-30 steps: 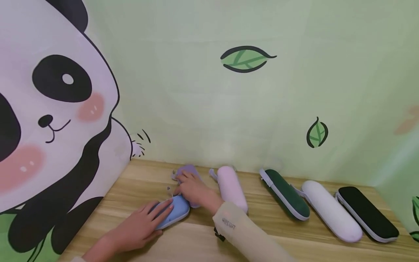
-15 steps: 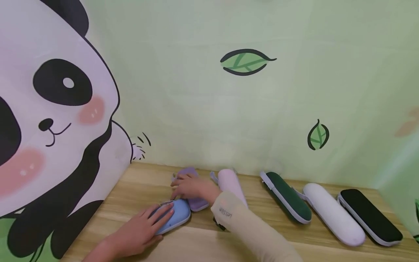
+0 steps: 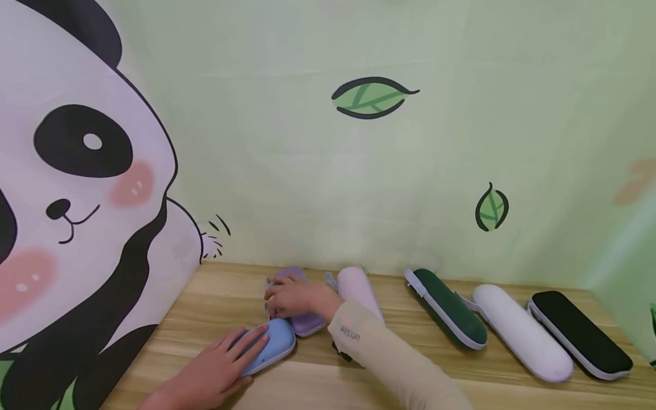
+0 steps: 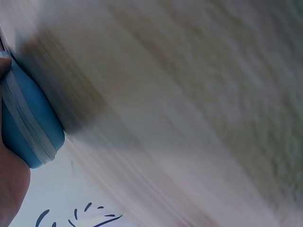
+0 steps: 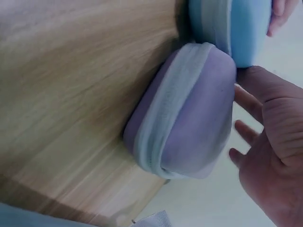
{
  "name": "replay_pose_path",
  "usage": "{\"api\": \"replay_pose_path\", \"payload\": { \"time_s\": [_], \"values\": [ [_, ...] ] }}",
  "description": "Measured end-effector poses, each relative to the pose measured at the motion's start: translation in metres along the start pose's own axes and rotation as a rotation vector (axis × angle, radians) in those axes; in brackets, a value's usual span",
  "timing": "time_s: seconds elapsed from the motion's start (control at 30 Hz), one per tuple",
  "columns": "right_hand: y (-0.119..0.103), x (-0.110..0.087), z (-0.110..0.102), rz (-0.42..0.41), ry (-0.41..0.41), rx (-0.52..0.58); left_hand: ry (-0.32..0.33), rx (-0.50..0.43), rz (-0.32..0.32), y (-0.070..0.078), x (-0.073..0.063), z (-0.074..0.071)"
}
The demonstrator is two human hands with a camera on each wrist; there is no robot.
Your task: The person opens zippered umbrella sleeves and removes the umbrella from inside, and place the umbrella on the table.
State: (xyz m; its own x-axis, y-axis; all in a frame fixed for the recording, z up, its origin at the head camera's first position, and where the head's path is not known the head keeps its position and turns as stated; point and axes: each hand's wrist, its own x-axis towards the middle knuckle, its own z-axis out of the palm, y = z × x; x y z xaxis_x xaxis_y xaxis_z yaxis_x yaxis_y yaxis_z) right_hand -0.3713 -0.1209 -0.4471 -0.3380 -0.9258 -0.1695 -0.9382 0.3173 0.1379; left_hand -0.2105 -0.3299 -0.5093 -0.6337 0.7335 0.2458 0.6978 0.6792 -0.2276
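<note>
A light blue zip-up glasses case (image 3: 279,337) lies slantwise at the left of the table. My left hand (image 3: 212,361) holds its near end, fingers along the top; in the left wrist view the thumb (image 4: 4,65) presses its side below the pale zip. At the far end of this case, my right hand (image 3: 297,300) pinches the small zipper pull, whose grip is mostly hidden behind the fingers. Under that hand lies a purple glasses case (image 3: 308,323), partly covered by it. The right wrist view shows the purple case (image 5: 201,118) close against the blue one.
A pink case (image 3: 359,289) lies just right of the purple one, partly behind my right sleeve (image 3: 381,353). Farther right, a dark green case (image 3: 451,310), a white case (image 3: 520,330) and a black case (image 3: 579,333) lie slantwise. A green wall (image 3: 307,171) stands behind the table.
My right hand has come down from over the purple case to the blue case's far end, its fingers drawing together there. The left hand keeps its hold on the blue case. The head view has shifted slightly.
</note>
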Motion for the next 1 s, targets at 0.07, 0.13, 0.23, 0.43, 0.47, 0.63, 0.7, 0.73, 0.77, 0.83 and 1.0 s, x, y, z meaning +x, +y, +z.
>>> {"api": "replay_pose_path", "payload": {
  "time_s": [0.07, 0.13, 0.23, 0.43, 0.47, 0.63, 0.7, 0.73, 0.77, 0.83, 1.0],
  "values": [
    [0.0, 0.0, -0.001, 0.006, 0.006, -0.005, 0.011, 0.013, 0.001, -0.001, 0.0, 0.001],
    [0.0, 0.001, -0.002, 0.007, 0.013, -0.027, 0.016, 0.018, -0.002, -0.002, 0.001, 0.003],
    [0.002, 0.003, -0.001, 0.001, 0.03, -0.055, 0.022, 0.027, 0.004, -0.004, 0.002, 0.004],
    [0.008, 0.004, 0.009, -0.021, 0.113, -0.102, 0.044, 0.055, 0.031, -0.006, 0.004, 0.005],
    [0.008, 0.003, 0.011, -0.025, 0.14, -0.118, 0.052, 0.061, 0.036, -0.006, 0.004, 0.006],
    [0.005, -0.003, 0.02, -0.039, 0.259, -0.188, 0.116, 0.09, 0.071, -0.008, 0.003, 0.014],
    [0.004, -0.006, 0.022, -0.036, 0.29, -0.208, 0.133, 0.09, 0.069, -0.008, 0.002, 0.016],
    [0.004, -0.007, 0.022, -0.032, 0.298, -0.218, 0.137, 0.086, 0.066, -0.008, 0.002, 0.016],
    [0.004, -0.008, 0.023, -0.027, 0.308, -0.223, 0.138, 0.084, 0.061, -0.008, 0.002, 0.016],
    [0.005, -0.009, 0.024, -0.017, 0.325, -0.229, 0.132, 0.076, 0.052, -0.008, 0.002, 0.015],
    [0.004, -0.015, 0.03, 0.002, 0.341, -0.229, 0.098, 0.073, 0.04, -0.005, 0.003, 0.013]
  ]
}}
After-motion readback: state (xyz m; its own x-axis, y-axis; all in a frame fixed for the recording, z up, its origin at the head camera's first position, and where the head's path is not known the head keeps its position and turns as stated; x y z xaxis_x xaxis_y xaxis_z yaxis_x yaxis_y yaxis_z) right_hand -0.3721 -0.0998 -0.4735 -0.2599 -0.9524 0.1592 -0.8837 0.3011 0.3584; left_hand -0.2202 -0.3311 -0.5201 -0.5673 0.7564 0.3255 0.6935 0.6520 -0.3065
